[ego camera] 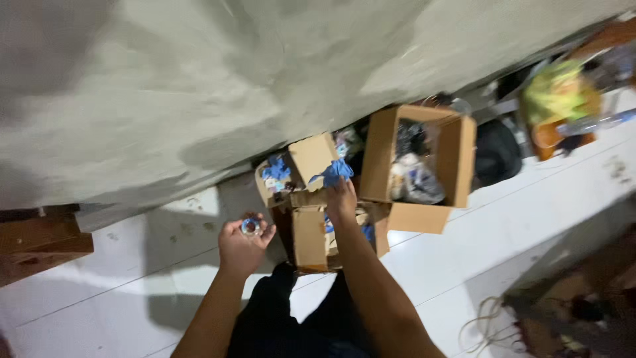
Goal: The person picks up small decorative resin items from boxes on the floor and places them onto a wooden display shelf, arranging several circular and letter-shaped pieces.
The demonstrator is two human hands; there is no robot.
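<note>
- Left hand (242,240): left of the small box (311,232), palm up, fingers half curled round a small clear round thing (251,227) with a bluish middle. It sits loose in the cupped palm; too blurred to say what it is.
- Small box: open, flaps up, right in front of the person's dark lap, against the grey wall (199,86). Blue packets (275,169) show in its far-left corner.
- Right hand (340,197): over the small box's far edge, fingertips closed on a blue packet (336,171) lifted above the flaps.
- Big box (419,158): touching the small box on its right, open, holding a heap of dark and pale wrapped things I cannot count.
- Yellow-green bag (556,93): well right of the small box, by the wall.
- Cord (487,318): coiled on the white floor (132,292), right of the small box and nearer the camera.
- Risk, as I judge it: the round thing is only cradled, so a tilt of the left palm could roll it onto the tiles; the pinch on the packet is light and it might slip back.
- Count: two boxes, two hands, one round thing, one held packet, some loose blue ones.
</note>
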